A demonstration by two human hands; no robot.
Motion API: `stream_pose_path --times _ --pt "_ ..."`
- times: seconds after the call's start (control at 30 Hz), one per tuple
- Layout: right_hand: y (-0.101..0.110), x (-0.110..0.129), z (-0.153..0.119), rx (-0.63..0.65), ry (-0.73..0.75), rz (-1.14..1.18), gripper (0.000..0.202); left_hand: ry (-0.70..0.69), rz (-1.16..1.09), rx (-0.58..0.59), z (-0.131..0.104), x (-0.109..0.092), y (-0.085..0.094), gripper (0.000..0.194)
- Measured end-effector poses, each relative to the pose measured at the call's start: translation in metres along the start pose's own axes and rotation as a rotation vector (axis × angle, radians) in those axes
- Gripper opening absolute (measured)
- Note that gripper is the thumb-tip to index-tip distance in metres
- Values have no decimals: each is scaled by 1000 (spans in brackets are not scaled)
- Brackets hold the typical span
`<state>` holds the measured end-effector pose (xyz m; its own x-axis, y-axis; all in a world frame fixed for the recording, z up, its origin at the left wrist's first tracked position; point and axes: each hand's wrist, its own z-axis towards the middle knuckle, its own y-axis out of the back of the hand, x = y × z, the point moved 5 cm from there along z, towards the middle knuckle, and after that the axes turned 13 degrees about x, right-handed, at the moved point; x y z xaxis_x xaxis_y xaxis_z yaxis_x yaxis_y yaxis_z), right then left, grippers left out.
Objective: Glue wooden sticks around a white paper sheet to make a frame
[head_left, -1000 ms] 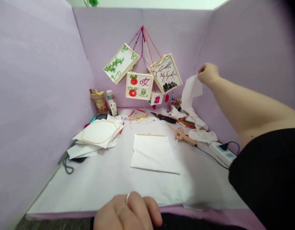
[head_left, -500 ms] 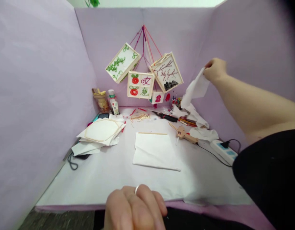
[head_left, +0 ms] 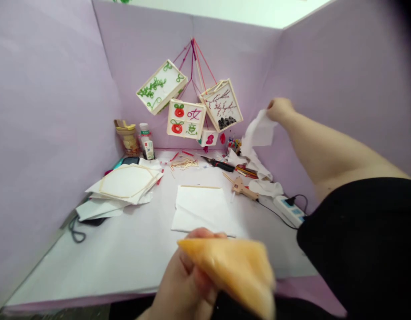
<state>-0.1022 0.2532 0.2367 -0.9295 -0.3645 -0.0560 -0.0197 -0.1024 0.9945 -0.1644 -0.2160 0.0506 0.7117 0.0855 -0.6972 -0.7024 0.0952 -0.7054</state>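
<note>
Close below me, my left hand (head_left: 192, 271) is closed round a yellow-orange, wedge-shaped thing (head_left: 235, 266), smooth and blurred at its thick end; its kind is unclear. At the right, my right arm reaches out, and my right hand (head_left: 280, 111) pinches the top of a thin white sheet of paper (head_left: 259, 131) that hangs down over crumpled white scraps (head_left: 248, 162). Just beyond my left hand lies a white paper sheet (head_left: 202, 206) with a thin wooden stick (head_left: 200, 186) along its far edge.
At the right are a glue gun (head_left: 244, 189), pliers (head_left: 222, 164) and a power strip (head_left: 288, 211). Small sticks (head_left: 185, 163) lie at the back. Paper pieces (head_left: 125, 182) are stacked at the left near a bottle (head_left: 147, 142) and a jar (head_left: 128, 138). Decorated frames (head_left: 186, 119) hang from strings.
My left hand has turned and risen slightly, bringing the yellow-orange thing into view. My right hand with the paper sits lower and further left in the picture; the whole view has shifted too.
</note>
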Motion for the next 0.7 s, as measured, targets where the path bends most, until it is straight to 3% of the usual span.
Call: stream_pose_path --times 0.07,0.17,0.23,0.3,0.37,0.47,0.57,0.63,0.67,0.7 --pt "1 4 -4 99 34 -63 43 -81 -80 -98 3 -13 11 35" --pt "-4 27 -17 229 131 -100 40 -272 -182 -514 -13 -44 50 13" --pt "-12 60 -34 268 249 -150 35 -430 -174 -723 -36 -74 74 12" --pt "-18 108 -62 210 452 -256 29 -643 -102 -844 -65 -111 91 20" --pt "-19 164 -98 102 672 -267 24 -851 -37 -936 -98 -144 101 23" --pt "-18 250 -156 31 942 -237 19 -1033 25 -1005 -135 -175 106 22" --pt "-11 329 -205 -14 1059 -84 24 -1125 66 -1022 -153 -186 101 22" --pt "-6 367 -242 -189 1091 109 28 -1154 110 -1008 -157 -187 95 20" --pt "-9 382 -266 -287 1180 159 29 -1169 140 -997 -159 -187 92 18" --pt "-19 395 -296 -360 1372 152 29 -1181 175 -985 -162 -187 89 16"
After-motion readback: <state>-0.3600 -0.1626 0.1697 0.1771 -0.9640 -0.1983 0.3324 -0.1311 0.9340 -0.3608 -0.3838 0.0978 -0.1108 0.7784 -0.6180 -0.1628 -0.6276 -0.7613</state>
